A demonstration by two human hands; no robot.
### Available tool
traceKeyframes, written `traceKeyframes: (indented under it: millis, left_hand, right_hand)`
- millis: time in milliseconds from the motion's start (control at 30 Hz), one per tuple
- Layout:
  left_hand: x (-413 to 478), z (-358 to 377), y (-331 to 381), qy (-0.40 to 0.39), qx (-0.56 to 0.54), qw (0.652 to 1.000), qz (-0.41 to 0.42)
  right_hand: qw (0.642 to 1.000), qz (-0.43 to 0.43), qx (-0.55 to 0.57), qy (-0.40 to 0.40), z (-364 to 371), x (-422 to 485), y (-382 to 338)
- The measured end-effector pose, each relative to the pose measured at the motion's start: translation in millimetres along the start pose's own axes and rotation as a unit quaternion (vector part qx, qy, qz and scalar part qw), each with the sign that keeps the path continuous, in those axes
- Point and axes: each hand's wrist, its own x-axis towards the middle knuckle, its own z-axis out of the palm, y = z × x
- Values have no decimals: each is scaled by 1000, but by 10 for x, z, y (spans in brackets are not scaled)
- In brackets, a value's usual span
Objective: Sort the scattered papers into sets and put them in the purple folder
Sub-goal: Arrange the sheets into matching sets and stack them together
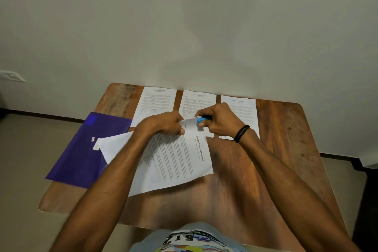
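**Sorting papers at a wooden table, seen from above.** The left hand [163, 124] grips the top edge of a stack of papers [178, 161], its fingers curled over the sheets and the thumb pressing on the printed face. The stack lies slanted across the middle of the table [276, 149], with its left corner resting on the purple folder [86, 149]. The top sheet is turned sideways and headed "Sample Financial Statement", with "Section 1" near the gripped edge. A faint handwritten mark beside the title is too light to read.

The right hand [218, 120] is closed round a small blue object [201, 120] and holds it against the far corner of the stack. Whether this is a stapler or a clip cannot be told. A black wristband [242, 133] circles the right wrist.

The purple folder lies closed at the left edge of the table, partly overhanging it. It carries a small white label [93, 139] whose print is illegible.

Three printed sheets lie side by side along the far edge, against the wall: a left sheet [156, 104], a middle sheet [196, 101] and a right sheet [243, 112]. Their headings are too blurred to read.

At the near edge, the person's shirt [190, 238] shows the figures "512", upside down.
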Motion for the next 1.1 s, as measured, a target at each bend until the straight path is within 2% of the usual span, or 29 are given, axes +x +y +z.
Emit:
traceKeyframes:
  millis: [100, 167, 200, 267, 333, 400, 467, 600, 700, 800, 967, 1100]
  left_hand:
    - [13, 4, -81, -2, -15, 1000, 0]
    - [43, -2, -164, -6, -39, 999, 4]
    - [69, -1, -211, -10, -53, 998, 8]
    - [113, 30, -303, -14, -84, 996, 15]
    - [177, 118, -365, 2, -126, 992, 18]
    - [251, 238, -402, 38, -167, 985, 20]
    - [367, 383, -409, 94, -202, 975, 21]
    - [542, 638, -224, 204, -247, 947, -1]
    - [653, 822, 46, 262, -269, 927, -12]
    - [775, 965, 282, 318, -284, 904, -29]
    - [969, 1167, 582, 362, -307, 877, -69]
    - [1102, 1288, 722, 375, -310, 868, -104]
  right_hand:
    - [999, 11, 45, 14, 56, 18, 25]
    - [986, 42, 158, 26, 128, -28, 142]
    - [968, 69, 236, 46, 186, -66, 225]
    - [905, 139, 384, 119, 370, -176, 395]
    - [822, 239, 479, 194, 610, -305, 586]
    - [756, 333, 512, 234, 857, -413, 806]
    - [725, 390, 514, 242, 1076, -509, 1100]
    - [742, 465, 402, 266, 1298, -525, 1751]
    - [763, 489, 323, 273, 1303, -458, 2207]
    - [767, 514, 285, 257, 1258, -331, 2652]
    - [783, 539, 226, 212, 1281, -43, 3383]
    - [821, 499, 175, 216, 1168, 267, 3757]
